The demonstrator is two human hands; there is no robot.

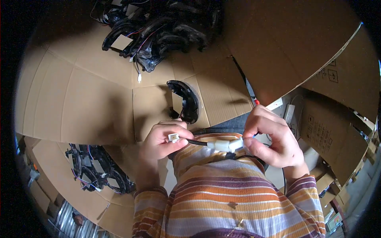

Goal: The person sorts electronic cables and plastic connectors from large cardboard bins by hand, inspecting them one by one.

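Note:
My left hand [164, 139] is closed, with a small white plug connector [173, 137] poking out beside the thumb. A black sleeved cable [196, 142] runs from that hand to a larger white connector [222, 145] held in front of my body. At its right end my right hand [274, 139] pinches the larger connector between thumb and fingers. Just beyond my left hand, a curved black plastic part [189, 102] lies on the cardboard, a thin wire reaching toward my fingers. Whether the connector's two halves are fully seated I cannot tell.
Many similar black parts with wires [170, 31] are heaped at the far side on cardboard sheets [99, 95]. Several more black parts [99, 170] lie in a box at lower left. Cardboard flaps rise at right, near a white power strip [289, 114].

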